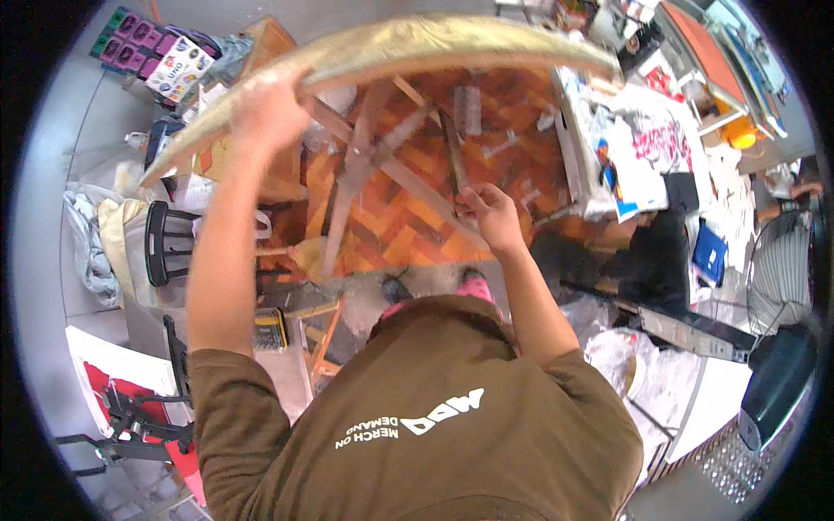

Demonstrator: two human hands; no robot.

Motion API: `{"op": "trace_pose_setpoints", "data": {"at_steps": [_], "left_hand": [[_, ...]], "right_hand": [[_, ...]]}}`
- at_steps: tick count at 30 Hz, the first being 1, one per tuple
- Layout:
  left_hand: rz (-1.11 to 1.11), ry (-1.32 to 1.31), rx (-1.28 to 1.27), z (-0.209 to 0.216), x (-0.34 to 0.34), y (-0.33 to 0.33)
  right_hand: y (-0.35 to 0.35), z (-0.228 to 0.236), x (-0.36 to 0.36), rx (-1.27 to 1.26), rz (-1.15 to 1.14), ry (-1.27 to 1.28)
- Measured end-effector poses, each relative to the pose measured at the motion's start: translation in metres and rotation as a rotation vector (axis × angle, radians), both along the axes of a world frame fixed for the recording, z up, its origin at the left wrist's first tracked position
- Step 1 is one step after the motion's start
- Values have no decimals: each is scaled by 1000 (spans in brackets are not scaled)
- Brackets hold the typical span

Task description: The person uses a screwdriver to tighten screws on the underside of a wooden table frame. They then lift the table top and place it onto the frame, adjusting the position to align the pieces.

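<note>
A wide wooden tabletop (pixel 434 43) with a curved edge is tipped up in front of me and spans the upper part of the view. My left hand (pixel 274 113), slightly blurred, is closed on its near edge. Under the board, crossed wooden legs (pixel 354 165) spread out above the floor. My right hand (pixel 493 217) is lower and to the right, its fingers curled around the end of a narrow dark leg (pixel 452 152). The board hides the far ends of the legs.
Parquet floor (pixel 404 221) lies below the legs. A paper-covered table (pixel 569 143) stands at the right, near a fan (pixel 782 269). To the left are a cardboard box (pixel 276 178) and a black chair back (pixel 156 243). A broom head (pixel 311 258) rests near my feet.
</note>
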State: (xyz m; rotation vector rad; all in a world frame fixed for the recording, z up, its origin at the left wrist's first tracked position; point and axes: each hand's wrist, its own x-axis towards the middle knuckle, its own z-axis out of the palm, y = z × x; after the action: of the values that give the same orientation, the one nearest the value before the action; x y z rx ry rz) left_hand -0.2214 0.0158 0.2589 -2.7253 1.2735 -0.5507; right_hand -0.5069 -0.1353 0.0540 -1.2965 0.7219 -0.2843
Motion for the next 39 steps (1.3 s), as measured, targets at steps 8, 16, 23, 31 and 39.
{"op": "trace_pose_setpoints", "data": {"at_steps": [8,16,23,31,39], "left_hand": [[-183,88,-328,-26,-89,58],[-606,193,-679,-26,-123,123],[366,319,-593,-140,-138,275],[847,432,-31,-229,-155,354],[983,437,4,-232,-158,380]], "right_hand": [[5,107,28,395,-12,-359],[39,110,18,490,-209,-332],[49,110,16,462,-257,-293],[48,115,20,384,-223,-247],[42,120,30,335,-180,-318]]}}
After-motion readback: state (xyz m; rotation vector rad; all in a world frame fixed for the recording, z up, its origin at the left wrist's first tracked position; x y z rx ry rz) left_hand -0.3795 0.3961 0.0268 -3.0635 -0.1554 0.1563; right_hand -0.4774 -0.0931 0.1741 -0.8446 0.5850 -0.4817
